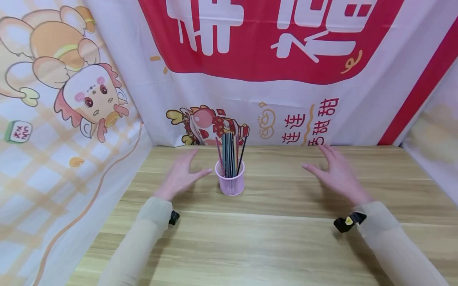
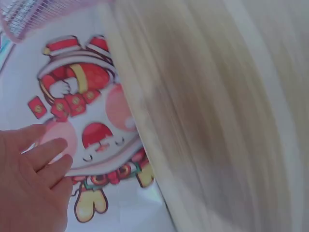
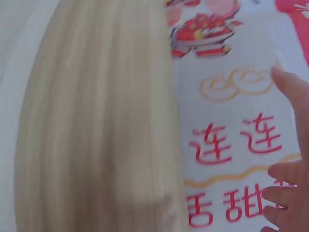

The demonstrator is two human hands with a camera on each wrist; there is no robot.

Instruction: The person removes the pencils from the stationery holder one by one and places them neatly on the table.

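A lilac mesh pen cup (image 1: 231, 186) stands upright on the wooden table, holding a bundle of thin sticks or pencils (image 1: 229, 155), mostly dark, with a few pink and orange ones. To its left, my left hand (image 1: 180, 174) hovers with thumb and fingers spread, the thumb tip close to the cup's side. Part of the cup's mesh wall (image 2: 53, 12) shows at the upper left of the left wrist view. Well to the right of the cup, my right hand (image 1: 338, 174) is held above the table, fingers extended and thumb pointing inward. Neither hand holds anything.
The light wooden table (image 1: 250, 242) ends at a printed cloth backdrop (image 1: 264, 115) just behind the cup. Another patterned cloth (image 1: 71, 167) hangs along the left side. Black wrist cameras (image 1: 348, 221) sit on both cuffs.
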